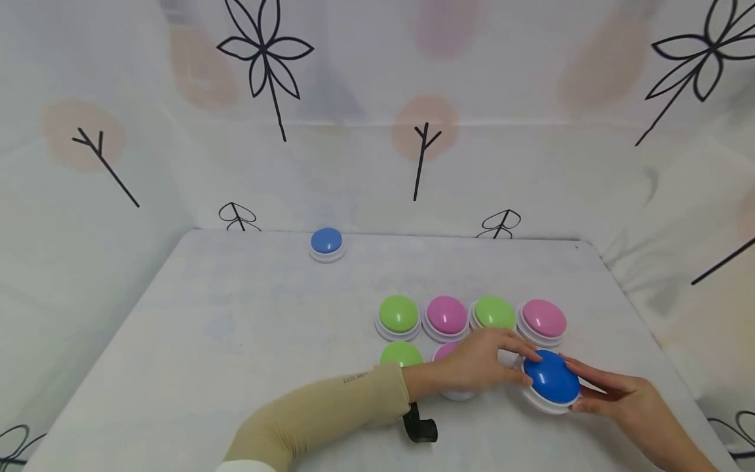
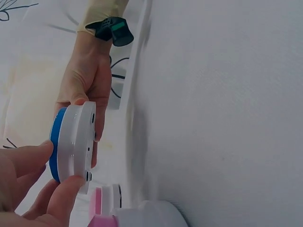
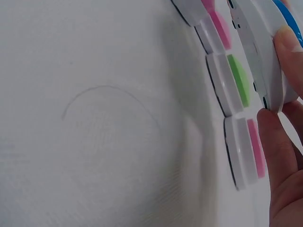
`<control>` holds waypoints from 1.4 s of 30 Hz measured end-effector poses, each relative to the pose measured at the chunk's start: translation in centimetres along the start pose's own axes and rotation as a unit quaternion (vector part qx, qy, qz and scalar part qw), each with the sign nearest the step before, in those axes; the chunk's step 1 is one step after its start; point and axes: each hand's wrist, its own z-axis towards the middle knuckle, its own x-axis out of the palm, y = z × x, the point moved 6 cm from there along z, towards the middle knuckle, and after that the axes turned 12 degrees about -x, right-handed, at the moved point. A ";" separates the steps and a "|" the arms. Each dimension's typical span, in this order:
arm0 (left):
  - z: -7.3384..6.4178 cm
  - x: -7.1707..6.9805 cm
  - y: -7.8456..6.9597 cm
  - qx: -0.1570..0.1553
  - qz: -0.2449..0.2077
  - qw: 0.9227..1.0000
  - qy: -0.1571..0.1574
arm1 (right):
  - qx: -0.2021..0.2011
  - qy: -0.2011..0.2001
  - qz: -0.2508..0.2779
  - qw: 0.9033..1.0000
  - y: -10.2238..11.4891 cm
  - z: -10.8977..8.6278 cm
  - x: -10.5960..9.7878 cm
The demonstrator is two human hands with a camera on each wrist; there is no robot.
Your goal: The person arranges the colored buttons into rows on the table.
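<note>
Both hands hold a blue dome push button (image 1: 551, 377) with a white round base, at the right of the table in the head view. My left hand (image 1: 480, 360) reaches across and grips its left side with thumb and fingers. From the right, my right hand (image 1: 628, 396) pinches the opposite edge. The left wrist view shows the white base (image 2: 78, 142) lifted off the table and turned side-on between the hands. Just behind it stand a pink button (image 1: 544, 319) and a green button (image 1: 494, 311). Another pink button (image 1: 444, 351) is partly hidden by my left hand.
Further left in the back row are a pink button (image 1: 446, 315) and a green button (image 1: 398, 314). A green button (image 1: 401, 354) sits in front, partly behind the sleeve. A second blue button (image 1: 327, 241) stands at the table's back edge, near the patterned cloth wall (image 1: 354, 177).
</note>
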 end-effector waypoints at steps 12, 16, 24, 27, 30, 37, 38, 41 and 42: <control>0.0 1.5 0.5 0.024 0.054 0.998 0.025 | 0.054 0.015 0.017 0.998 -1.4 -1.1 1.8; 0.1 1.6 0.4 0.020 0.095 0.995 0.028 | 0.038 0.020 -0.010 0.999 -1.1 -1.0 2.3; 0.4 0.6 0.9 0.020 0.154 0.987 0.031 | -0.016 0.009 -0.021 1.000 0.0 0.5 3.1; 0.5 0.3 1.2 0.020 0.166 0.985 0.039 | -0.079 0.005 -0.024 0.997 0.7 1.0 3.4; 0.6 0.0 1.4 0.021 0.172 0.984 0.044 | -0.141 0.000 -0.047 0.989 1.5 1.3 3.7; 0.7 -0.8 1.9 0.018 0.183 0.982 0.035 | -0.138 0.020 -0.089 0.986 2.3 2.4 4.2; 0.7 -0.9 2.0 0.018 0.185 0.982 0.034 | -0.135 0.026 -0.094 0.986 2.4 2.5 4.2; 0.7 -1.1 2.3 0.013 0.187 0.982 0.031 | -0.127 0.045 -0.094 0.986 2.6 2.8 4.2; 0.7 -1.1 2.4 0.013 0.185 0.982 0.031 | -0.127 0.052 -0.089 0.987 2.6 2.9 4.1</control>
